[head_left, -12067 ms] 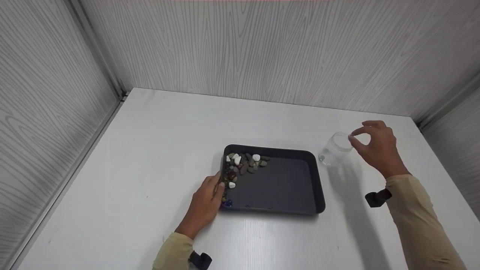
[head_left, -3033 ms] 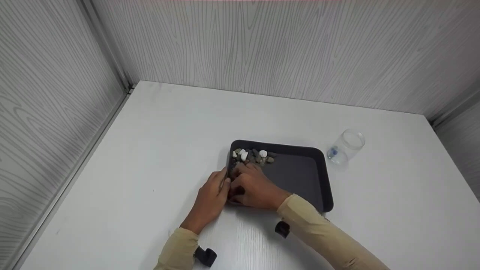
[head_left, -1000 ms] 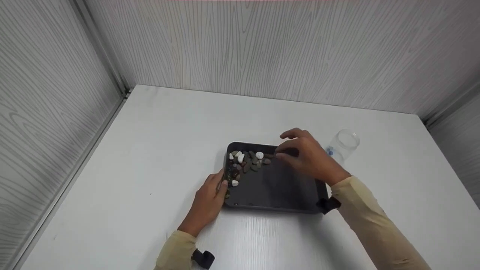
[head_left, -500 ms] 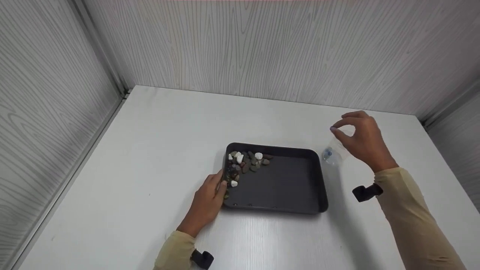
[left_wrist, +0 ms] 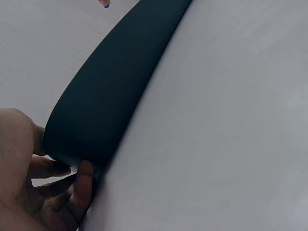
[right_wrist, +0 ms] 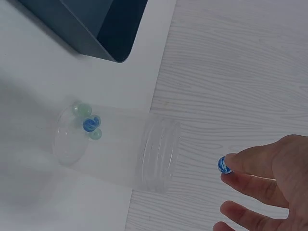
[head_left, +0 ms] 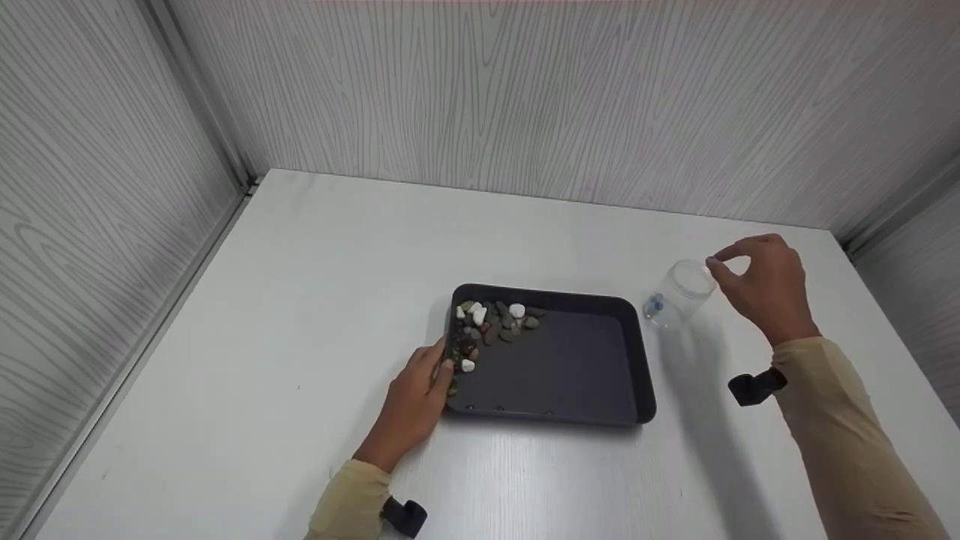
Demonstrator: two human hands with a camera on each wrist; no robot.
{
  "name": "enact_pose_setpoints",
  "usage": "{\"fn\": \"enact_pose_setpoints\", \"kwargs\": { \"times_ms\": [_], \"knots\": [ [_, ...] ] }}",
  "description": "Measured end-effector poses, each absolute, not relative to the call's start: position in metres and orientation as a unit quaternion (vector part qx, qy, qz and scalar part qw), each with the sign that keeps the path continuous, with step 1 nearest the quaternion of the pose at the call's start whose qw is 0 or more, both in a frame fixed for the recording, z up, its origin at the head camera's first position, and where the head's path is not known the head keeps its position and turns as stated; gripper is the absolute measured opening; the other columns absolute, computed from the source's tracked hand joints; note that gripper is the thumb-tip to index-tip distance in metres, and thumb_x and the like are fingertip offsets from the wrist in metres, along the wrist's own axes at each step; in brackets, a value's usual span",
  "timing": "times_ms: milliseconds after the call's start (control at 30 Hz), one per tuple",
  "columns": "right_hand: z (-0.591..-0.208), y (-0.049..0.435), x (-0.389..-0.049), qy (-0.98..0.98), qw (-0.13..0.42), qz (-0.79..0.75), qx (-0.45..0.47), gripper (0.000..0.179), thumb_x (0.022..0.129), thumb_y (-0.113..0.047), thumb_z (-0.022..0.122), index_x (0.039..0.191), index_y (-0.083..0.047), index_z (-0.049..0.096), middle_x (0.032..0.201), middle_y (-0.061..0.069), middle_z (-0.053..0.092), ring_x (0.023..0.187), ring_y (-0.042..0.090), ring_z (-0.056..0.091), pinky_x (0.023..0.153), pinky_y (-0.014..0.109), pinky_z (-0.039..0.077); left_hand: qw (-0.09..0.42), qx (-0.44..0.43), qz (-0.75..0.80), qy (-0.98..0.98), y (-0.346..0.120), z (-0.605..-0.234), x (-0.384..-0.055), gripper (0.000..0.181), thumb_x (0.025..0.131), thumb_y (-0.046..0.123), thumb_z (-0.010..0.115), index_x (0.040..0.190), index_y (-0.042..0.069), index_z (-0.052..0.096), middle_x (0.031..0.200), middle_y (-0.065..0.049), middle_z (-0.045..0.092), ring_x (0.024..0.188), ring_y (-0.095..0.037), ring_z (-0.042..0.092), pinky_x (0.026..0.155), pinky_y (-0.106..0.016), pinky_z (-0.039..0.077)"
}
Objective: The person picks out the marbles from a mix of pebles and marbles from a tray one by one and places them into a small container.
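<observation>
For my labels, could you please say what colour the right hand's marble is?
The marble is swirled blue and white; see the right wrist view.

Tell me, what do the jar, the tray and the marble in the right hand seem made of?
Jar: probably plastic, perhaps glass; see-through, showing the marbles inside.
Tray: plastic or coated metal; dark, dull, evenly smooth.
Held marble: likely glass; smooth, white swirls in blue.
</observation>
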State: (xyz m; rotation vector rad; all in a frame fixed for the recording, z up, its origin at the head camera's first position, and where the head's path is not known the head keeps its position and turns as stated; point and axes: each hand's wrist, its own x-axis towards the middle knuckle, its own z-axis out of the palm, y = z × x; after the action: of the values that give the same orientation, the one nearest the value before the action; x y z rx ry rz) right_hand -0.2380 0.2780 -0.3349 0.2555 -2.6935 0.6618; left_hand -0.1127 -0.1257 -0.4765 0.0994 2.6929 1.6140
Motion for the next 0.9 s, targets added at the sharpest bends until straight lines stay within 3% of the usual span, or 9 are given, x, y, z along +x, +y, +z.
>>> {"fn": "enact_pose_setpoints", "kwargs": {
  "times_ms": [567,900],
  "knots": [
    [-0.333,0.274,-0.235,-0.937,0.223,0.250,0.100,0.024,0.093,-0.006,0.071,0.109,0.014,0.070,0.114,0.036,0.059,0.112,0.050,0.052,0.091,0.065,0.039,-0.004,0.030,0.514,0.857,-0.126,-0.476,-0.112,0.052,0.111,0.025,0.042,0.156,-0.001,0.035,0.142,-0.017,0.050,0.134,-0.032,0.048,0.110,-0.052,0.039],
    [-0.330,0.229,-0.231,-0.924,0.220,0.283,0.134,0.020,0.090,-0.003,0.075,0.105,0.010,0.073,0.120,0.030,0.057,0.117,0.047,0.052,0.100,0.063,0.038,-0.002,0.031,0.512,0.858,-0.126,-0.473,-0.112,0.052,0.111,0.025,0.042,0.154,-0.004,0.035,0.142,-0.016,0.050,0.135,-0.031,0.048,0.110,-0.052,0.038]
  ]
}}
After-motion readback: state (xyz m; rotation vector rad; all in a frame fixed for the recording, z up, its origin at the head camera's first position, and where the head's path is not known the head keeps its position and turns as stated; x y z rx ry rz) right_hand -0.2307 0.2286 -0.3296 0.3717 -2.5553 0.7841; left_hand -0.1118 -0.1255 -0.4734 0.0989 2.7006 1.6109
